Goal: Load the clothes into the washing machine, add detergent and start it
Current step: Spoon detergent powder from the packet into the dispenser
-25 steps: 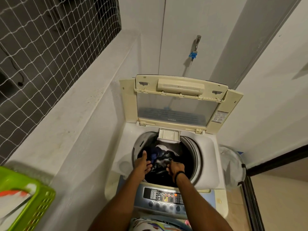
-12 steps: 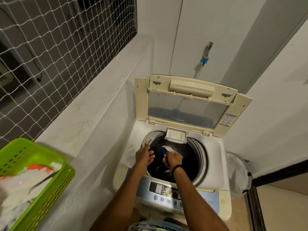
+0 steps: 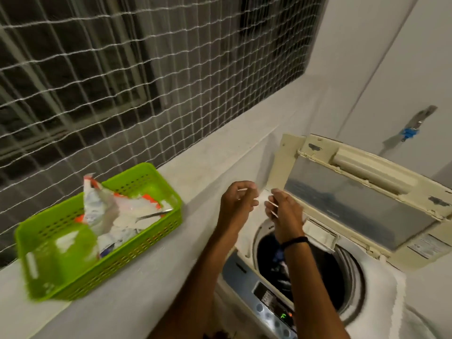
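Loading looks done or close to it: dark clothes (image 3: 276,263), with a bit of blue and white among them, lie inside the drum of the top-loading washing machine (image 3: 381,285), whose lid (image 3: 354,206) stands open. Detergent and the start are, I judge, still to come. The control panel (image 3: 271,307) along the machine's front edge shows a lit green figure, so it seems powered.

Both hands are lifted clear of the drum, over the machine's rear left corner. The left hand (image 3: 238,201) and right hand (image 3: 283,209) hang just beside each other, fingers loosely curled. I see nothing gripped in either, though motion blur smears the pale patch between them.

On the concrete ledge (image 3: 220,155), near its front edge and well apart from the hands, I have a lime-green plastic basket (image 3: 122,263), rectangular with perforated walls. It holds crumpled, glossy packets (image 3: 122,216) printed white, orange and blue, probably the detergent. A thin metal piece lies across them, too blurred to name.

The machine is yellowed cream plastic, with a smoky translucent lid panel and a round steel drum rim. White cord netting (image 3: 122,69) covers the window.
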### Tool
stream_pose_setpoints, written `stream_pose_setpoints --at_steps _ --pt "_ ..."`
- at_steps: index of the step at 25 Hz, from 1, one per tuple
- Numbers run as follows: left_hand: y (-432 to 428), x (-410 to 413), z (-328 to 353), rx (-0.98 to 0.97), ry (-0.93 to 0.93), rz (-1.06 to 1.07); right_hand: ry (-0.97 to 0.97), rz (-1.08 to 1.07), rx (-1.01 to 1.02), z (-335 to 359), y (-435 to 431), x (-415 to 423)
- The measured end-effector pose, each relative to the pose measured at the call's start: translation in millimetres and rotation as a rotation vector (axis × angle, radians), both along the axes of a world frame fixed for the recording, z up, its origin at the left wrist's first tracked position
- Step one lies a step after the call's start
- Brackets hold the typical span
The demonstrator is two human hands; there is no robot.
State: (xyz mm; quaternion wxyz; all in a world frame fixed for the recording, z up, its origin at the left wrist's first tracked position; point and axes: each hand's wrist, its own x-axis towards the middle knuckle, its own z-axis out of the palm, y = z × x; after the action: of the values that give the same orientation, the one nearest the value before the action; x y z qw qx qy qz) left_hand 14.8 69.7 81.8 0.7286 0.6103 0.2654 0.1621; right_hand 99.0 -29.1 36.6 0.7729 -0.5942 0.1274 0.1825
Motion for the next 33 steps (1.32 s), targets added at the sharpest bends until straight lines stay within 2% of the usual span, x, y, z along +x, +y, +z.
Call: stream_pose_setpoints --at_steps 3,6,10,13,15,18,22,28,33 --pt "24.1 -44.2 45.4 0.128 -0.123 0.083 -0.140 0.213 0.015 48.7 36.7 -22.6" --pt "53.3 -88.3 72.7 0.191 -0.211 0.227 -0.456 0.429 -0.092 85.5 73.6 -49.2" --pt "92.2 -144.5 87.5 0.290 -0.207 0.529 -1.034 0.848 -0.485 114.1 133.5 -74.1" --pt "124.3 -175.4 81.3 0.420 -0.133 0.704 -1.312 1.222 -0.862 109.0 182.6 -93.5" --pt "145.5 -188.7 67.0 0.494 0.015 0.763 -1.423 1.406 -1.120 97.6 203.3 -105.3" --pt "163.1 -196.7 49.7 0.524 0.258 0.727 -1.475 1.524 -1.350 95.2 214.6 -112.2" --pt "162.3 -196.4 40.0 0.568 0.523 0.614 -1.455 1.508 -1.427 95.2 218.7 -115.1" --pt "164.8 -200.0 36.2 0.640 0.622 0.628 -1.375 1.603 -1.418 106.3 222.5 -112.9" --pt "166.4 -200.1 37.9 0.606 0.641 0.612 -1.255 1.790 -1.379 115.6 226.8 -107.2"
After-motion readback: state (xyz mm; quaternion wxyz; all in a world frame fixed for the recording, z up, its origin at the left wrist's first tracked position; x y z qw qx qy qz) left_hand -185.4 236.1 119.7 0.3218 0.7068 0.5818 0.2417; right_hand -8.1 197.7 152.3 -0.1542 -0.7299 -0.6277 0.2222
